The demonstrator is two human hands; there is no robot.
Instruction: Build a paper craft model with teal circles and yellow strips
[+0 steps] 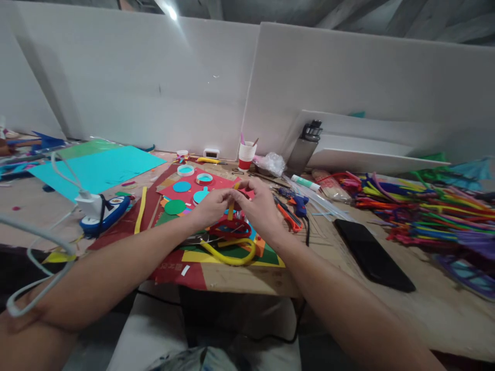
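Observation:
My left hand [214, 207] and my right hand [260, 207] meet over the middle of the worktable, fingertips pinched together on a narrow yellow strip [231, 212]. The strip hangs below my fingers; its upper end is partly covered by them. Just under my hands is a red rounded piece [232, 228], its shape partly hidden. A thick yellow loop [232, 259] curves in front of it, over sheets of coloured paper. Blue and green paper discs, including a green disc [175, 207], lie beside my left hand.
An orange-handled tool [289, 215] and a blue glue gun [300, 205] lie right of my hands. Farther right are a black phone [373, 255] and bundled pipe cleaners [410, 206]. A paper cup [246, 156] stands behind. At left are a power strip [106, 216] and turquoise sheet [100, 167].

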